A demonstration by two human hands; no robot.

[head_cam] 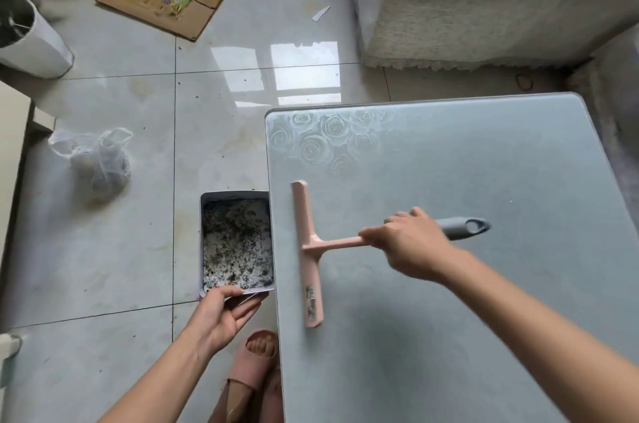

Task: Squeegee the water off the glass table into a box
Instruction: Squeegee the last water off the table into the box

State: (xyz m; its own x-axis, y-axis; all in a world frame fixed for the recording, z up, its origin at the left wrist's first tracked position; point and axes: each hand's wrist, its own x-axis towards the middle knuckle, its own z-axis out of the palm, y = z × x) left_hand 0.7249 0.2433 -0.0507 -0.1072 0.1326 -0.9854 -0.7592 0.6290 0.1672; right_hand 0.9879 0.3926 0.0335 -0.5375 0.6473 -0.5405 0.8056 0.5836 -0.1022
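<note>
Right hand gripping squeegee (blade on glass), left hand holding box

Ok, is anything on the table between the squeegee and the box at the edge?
Nothing visible. Bare glass table runs from the squeegee to its edge, where the left hand holds the box.

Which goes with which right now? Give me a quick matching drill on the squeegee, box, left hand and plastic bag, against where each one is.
Things:
1. squeegee
2. box
3. left hand
4. plastic bag

Places or states:
a. lying on the floor, away from the table
b. gripping a container's near rim
c. blade on the glass table, near its left edge
d. beside the table's left edge, dark specks inside

Pairs: 1-c, 2-d, 3-b, 4-a
</note>
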